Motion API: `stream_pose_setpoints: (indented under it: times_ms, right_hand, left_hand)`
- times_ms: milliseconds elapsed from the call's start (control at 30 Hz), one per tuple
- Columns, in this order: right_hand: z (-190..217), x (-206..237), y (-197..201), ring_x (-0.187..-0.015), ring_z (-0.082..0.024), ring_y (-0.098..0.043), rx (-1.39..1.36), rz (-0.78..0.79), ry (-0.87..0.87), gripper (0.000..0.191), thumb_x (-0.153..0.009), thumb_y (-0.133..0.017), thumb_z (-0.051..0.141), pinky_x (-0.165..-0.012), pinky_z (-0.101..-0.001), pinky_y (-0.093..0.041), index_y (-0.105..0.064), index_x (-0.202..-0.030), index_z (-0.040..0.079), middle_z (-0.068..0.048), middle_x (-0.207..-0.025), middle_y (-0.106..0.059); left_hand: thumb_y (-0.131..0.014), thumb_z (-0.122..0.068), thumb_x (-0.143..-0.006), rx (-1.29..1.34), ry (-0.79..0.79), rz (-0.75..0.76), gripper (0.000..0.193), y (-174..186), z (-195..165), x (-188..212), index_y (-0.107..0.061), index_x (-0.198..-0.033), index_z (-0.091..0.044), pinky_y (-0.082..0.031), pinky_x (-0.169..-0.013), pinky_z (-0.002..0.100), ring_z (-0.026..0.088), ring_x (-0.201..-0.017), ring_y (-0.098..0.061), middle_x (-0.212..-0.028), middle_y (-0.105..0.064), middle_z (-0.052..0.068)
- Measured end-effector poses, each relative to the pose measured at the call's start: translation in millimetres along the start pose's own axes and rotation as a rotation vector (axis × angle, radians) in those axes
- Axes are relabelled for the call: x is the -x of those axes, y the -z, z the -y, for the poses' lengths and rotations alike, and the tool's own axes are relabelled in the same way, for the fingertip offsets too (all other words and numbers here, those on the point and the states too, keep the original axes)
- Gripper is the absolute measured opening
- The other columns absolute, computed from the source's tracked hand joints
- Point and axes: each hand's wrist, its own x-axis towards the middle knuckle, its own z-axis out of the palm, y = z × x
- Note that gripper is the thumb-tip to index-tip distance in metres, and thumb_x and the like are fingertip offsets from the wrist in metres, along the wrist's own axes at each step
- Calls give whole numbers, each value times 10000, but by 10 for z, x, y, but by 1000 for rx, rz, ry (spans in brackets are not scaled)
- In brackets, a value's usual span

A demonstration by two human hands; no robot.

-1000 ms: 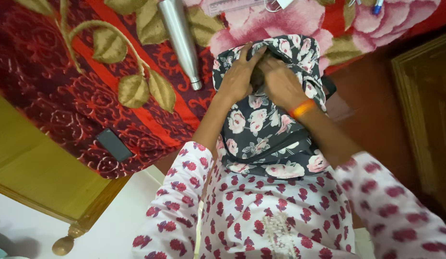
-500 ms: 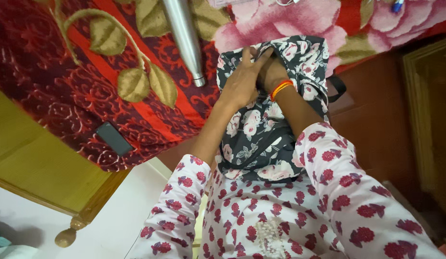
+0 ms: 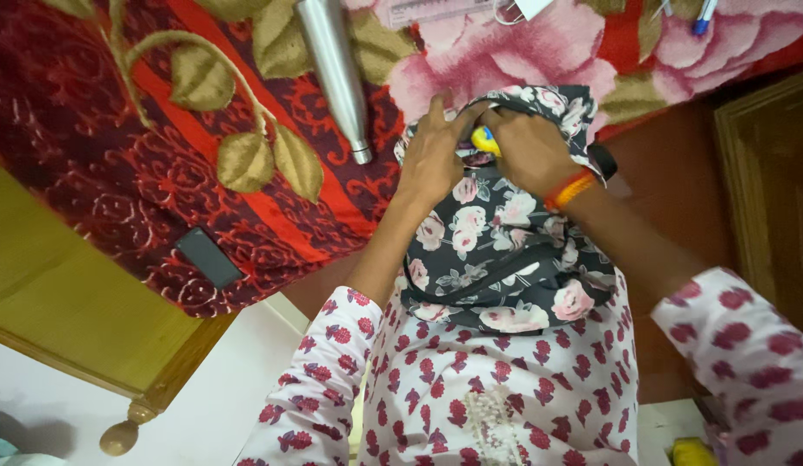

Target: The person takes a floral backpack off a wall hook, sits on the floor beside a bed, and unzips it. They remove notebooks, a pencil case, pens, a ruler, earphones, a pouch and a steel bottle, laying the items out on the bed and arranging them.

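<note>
Yellow object [image 3: 483, 139] newly visible (hidden before) at floral bag [image 3: 505, 250] mouth, both hands' fingers [image 3: 445, 129] gripping fabric.

Under both hands, the bag [image 3: 496, 250] was dark grey with pink and white roses. A yellow object [image 3: 483, 140] showed between the fingers. An orange band [image 3: 570, 189] circled the right wrist.

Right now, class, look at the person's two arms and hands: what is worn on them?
Both arms wear white fabric sleeves printed with red flower motifs, pushed up past the elbows. The right hand has an orange and red thread band at the wrist. The left hand wears nothing visible.
</note>
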Motion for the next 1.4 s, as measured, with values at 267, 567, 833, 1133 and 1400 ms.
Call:
stream_pose_setpoints:
  times_ms: [267,567,833,1133,1400]
  right_hand:
    - [-74,345,250,-1103,-353,-684,-460,-84,127,564,-759,-684,-54,-940,-430,-531,-618,-1301,87,-171,-1227,-693]
    - [-612,319,14,-1050,-160,-656,-1339,17,-347,539,-770,-723,29,-923,-323,-540,-614,-1293,99,-27,-1146,-673]
    - [-635,154,-33,-993,-110,-640,-1181,114,-397,552,-801,-843,132,-873,-260,-518,-584,-1283,60,-12,-1085,-664]
    - [-761,-99,55,-928,-197,-737,-1540,99,-474,507,-779,-746,-90,-821,-335,-610,-606,-1254,20,-74,-1044,-729]
    - [-897,-486,592,-1007,-261,-753,-1652,-319,-235,453,-880,-724,-165,-907,-419,-656,-542,-1250,22,-126,-1109,-705]
  left_hand:
    - [-742,48,-633,195,53,98,818,-107,161,6,-618,-1396,-223,-491,-1034,434,416,-1201,-586,-1342,-562,243]
    - [-693,77,-758,938,338,159,699,-310,223,-123,-616,-1424,-123,-515,-830,266,144,-928,-604,-1252,-669,105]
    - [-593,175,-787,1180,363,-20,501,-454,60,-138,-677,-1247,-5,-517,-908,289,168,-1001,-641,-1276,-665,99]
    - [-609,118,-781,845,210,-208,400,-459,197,-54,-765,-1115,-37,-498,-992,286,189,-1140,-625,-1248,-630,81]
    - [-646,97,-704,324,164,-92,637,-534,132,-55,-620,-1329,-25,-429,-1122,403,364,-1295,-486,-1399,-503,169]
